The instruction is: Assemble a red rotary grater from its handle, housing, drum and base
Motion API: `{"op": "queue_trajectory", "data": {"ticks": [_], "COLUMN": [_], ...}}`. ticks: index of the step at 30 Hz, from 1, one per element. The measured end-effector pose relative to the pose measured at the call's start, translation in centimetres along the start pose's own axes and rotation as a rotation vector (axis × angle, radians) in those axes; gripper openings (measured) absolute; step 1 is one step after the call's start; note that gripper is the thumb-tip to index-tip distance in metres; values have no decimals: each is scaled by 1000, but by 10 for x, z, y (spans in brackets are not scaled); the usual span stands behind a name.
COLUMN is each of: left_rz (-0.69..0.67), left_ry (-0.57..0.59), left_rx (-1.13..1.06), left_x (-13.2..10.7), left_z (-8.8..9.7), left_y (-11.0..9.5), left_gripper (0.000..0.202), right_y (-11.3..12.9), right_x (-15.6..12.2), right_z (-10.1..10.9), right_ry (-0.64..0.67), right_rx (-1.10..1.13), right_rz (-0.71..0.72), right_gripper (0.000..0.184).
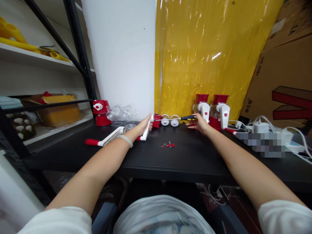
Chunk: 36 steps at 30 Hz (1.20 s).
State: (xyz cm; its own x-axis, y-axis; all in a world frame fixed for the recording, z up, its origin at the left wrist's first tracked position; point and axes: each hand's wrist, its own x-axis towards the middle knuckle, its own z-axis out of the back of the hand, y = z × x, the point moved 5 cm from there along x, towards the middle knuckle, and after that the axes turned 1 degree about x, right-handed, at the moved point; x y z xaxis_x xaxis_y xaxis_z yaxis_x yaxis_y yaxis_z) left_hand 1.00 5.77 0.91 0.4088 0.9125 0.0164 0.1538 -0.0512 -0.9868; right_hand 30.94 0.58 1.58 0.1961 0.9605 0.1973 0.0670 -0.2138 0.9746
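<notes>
My left hand [144, 124] is closed round a white crank handle [148, 128] that stands upright on the black table [195, 159]. My right hand [198, 122] grips a screwdriver [181, 118] with a black and yellow handle. Its metal shaft points left and meets the top of the white handle beside a small red part [157, 119]. A few small screws and a red bit [168, 145] lie on the table in front of both hands.
Another white and red crank handle [104, 140] lies to the left. A red base [100, 111] with clear plastic cups [122, 113] stands at the back left. Two red and white grinder units [215, 110] stand behind my right hand. Chargers and cables [265, 130] lie at right.
</notes>
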Motion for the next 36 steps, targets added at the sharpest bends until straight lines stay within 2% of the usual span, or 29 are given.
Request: {"op": "queue_trajectory", "data": {"ticks": [6, 13, 19, 22, 27, 32, 36], "left_rz": [3, 8, 7, 4, 2, 6, 10], "left_ry": [-5, 3, 2, -2, -1, -9, -1], "left_rx": [-7, -1, 6, 12, 9, 13, 17], "left_x": [3, 4, 3, 3, 3, 3, 3], "left_z": [1, 2, 1, 2, 2, 2, 2], "left_y": [3, 3, 2, 2, 2, 3, 3], "left_gripper": [51, 51, 52, 53, 52, 52, 53], "right_y": [5, 5, 2, 2, 3, 4, 5], "right_x": [-4, -2, 1, 1, -3, -1, -2], "right_z": [-1, 0, 3, 2, -2, -1, -1], "right_ry": [-16, -21, -4, -1, 2, -24, -30], "right_rx": [-9, -78, -134, -134, -17, -20, -60], "right_rz": [23, 54, 129, 95, -11, 20, 47], "right_gripper": [17, 7, 24, 24, 11, 18, 15]}}
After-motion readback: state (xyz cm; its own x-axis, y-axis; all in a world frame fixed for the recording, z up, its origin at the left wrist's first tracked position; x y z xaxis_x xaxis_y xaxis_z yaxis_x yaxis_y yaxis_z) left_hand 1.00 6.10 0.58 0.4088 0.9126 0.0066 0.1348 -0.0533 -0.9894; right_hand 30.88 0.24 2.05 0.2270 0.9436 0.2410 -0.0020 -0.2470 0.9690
